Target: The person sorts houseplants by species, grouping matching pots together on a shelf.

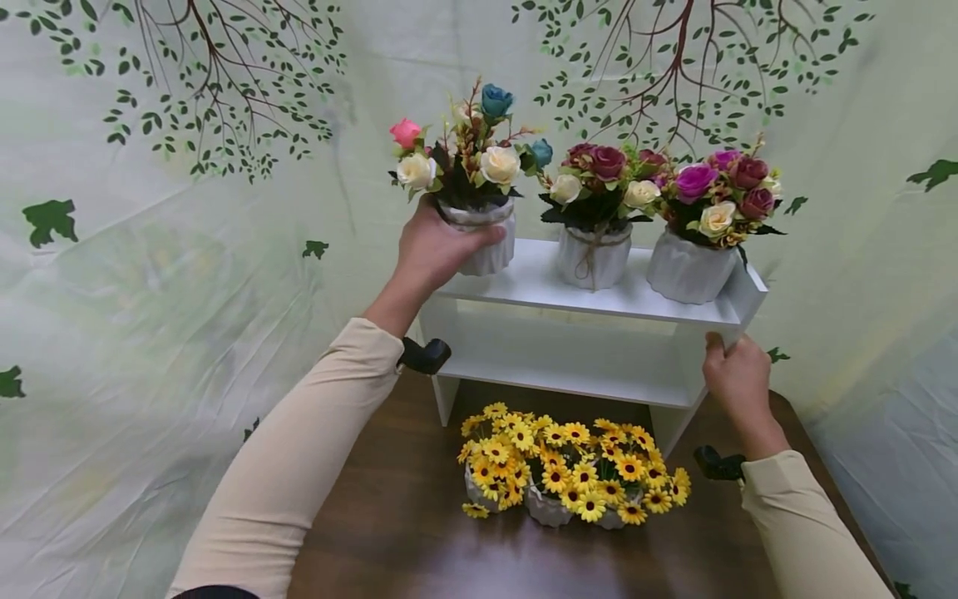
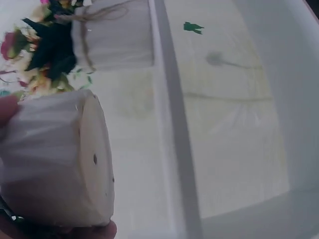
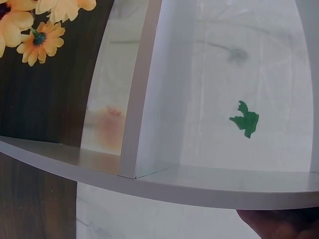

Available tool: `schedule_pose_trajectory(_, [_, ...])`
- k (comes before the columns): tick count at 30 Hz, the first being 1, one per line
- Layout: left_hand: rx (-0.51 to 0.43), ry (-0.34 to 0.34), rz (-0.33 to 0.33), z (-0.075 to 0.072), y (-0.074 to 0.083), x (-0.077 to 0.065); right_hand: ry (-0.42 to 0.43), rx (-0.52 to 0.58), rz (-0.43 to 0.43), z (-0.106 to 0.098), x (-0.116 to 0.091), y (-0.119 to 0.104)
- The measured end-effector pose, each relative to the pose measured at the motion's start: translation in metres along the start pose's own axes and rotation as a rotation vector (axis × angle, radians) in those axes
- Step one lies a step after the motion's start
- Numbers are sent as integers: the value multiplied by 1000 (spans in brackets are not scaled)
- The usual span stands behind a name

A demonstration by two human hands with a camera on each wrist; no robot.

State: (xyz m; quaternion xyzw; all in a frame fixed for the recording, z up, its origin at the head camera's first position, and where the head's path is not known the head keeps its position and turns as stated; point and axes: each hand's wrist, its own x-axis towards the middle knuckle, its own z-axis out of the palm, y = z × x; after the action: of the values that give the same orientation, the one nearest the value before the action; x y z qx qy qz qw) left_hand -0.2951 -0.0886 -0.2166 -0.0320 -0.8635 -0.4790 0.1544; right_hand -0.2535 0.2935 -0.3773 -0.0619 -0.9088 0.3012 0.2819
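My left hand [image 1: 434, 246] grips a white pot [image 1: 494, 254] of artificial roses [image 1: 471, 158], pink, cream and teal, at the left end of the white shelf unit [image 1: 535, 270]. In the left wrist view the flat underside of this pot [image 2: 97, 159] shows, held off the top board. On the shelf unit's right side panel, just below the top board, my right hand [image 1: 739, 374] holds the edge. The right wrist view catches part of that hand [image 3: 284, 224] against the outside of the panel [image 3: 199, 195]; most of its fingers are hidden.
Two more white pots of roses, a middle one [image 1: 594, 258] and a right one [image 1: 690, 266], stand on the top board. Several yellow daisy-like flowers [image 1: 576, 466] in white pots sit on the brown table [image 1: 389, 516] before the unit. A leaf-printed curtain [image 1: 187, 274] hangs behind.
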Motion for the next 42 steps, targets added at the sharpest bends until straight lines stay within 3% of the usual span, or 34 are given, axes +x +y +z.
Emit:
schedule_pose_trajectory(7, [-10,43,-84,22,-8,13,0,2,-5,1,-1,0])
schedule_pose_trajectory(12, [-15,70,-105,32,-17,19,17,7,-24,3,-1,-1])
schedule_pose_trajectory(17, [-20,92,-83,40,-26,22,-27,8,-8,3,-2,0])
schedule_pose_trajectory(28, [-48,115,-30,49,-37,25,-40,12,21,8,-2,-1])
schedule_pose_trajectory(34, [-88,67,-11,48,-34,27,-7,10,-5,7,-2,-2])
schedule_pose_trajectory(38, [-93,0,-43,46,-29,21,7,9,-18,4,0,-1])
schedule_pose_trajectory(42, [7,-31,-23,38,-33,-4,15,7,-14,2,2,-1])
